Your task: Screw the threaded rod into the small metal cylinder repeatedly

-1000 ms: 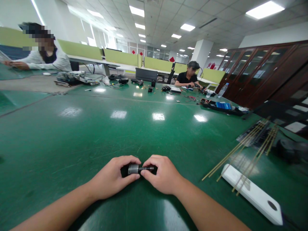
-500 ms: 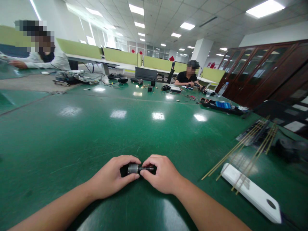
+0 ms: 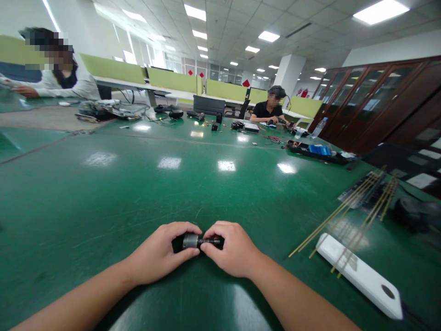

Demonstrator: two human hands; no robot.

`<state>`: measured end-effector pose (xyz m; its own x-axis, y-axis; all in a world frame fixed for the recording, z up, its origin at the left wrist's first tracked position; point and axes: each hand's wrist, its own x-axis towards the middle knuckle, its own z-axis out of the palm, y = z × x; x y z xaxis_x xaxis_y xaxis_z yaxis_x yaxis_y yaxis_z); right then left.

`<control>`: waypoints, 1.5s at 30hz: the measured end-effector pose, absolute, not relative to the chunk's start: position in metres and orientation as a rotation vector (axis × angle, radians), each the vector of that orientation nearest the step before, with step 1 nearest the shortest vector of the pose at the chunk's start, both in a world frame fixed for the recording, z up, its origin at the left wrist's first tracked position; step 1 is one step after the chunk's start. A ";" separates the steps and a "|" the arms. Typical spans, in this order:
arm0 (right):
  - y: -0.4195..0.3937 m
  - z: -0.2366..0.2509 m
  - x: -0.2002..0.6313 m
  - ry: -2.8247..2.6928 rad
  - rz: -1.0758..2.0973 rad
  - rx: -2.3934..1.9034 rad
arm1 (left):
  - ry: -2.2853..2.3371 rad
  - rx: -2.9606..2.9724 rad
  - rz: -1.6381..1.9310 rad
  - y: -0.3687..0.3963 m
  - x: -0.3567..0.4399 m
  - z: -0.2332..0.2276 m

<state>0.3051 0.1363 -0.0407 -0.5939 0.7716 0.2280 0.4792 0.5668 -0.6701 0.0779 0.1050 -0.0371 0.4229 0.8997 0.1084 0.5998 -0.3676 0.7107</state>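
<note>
Head view: I see left hand (image 3: pixel 159 253) gripping cylinder (image 3: pixel 190 241), right hand (image 3: pixel 234 252) pinching shaft (image 3: pixel 211 241); shared long axis runs sideways, hand to hand, neither nearer.

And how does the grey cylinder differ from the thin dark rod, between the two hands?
The grey cylinder is thick, while the thin dark rod is much narrower. The cylinder looks paler and mostly smooth; the rod is darker, with ridges near the cylinder. The left hand holds the cylinder, the right hand the rod. Both lie sideways, roughly in one line; whether they are joined is unclear.
</note>
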 end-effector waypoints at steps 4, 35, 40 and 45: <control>0.136 -0.040 0.306 -2.297 0.770 -1.000 | 1.263 2.107 0.677 0.107 0.076 -0.045; 0.135 -0.038 0.305 -2.314 0.765 -1.028 | 1.261 2.122 0.686 0.107 0.075 -0.048; 0.135 -0.038 0.305 -2.317 0.758 -1.012 | 1.256 2.114 0.675 0.108 0.077 -0.044; 0.135 -0.038 0.305 -2.315 0.759 -1.017 | 1.257 2.099 0.663 0.107 0.077 -0.040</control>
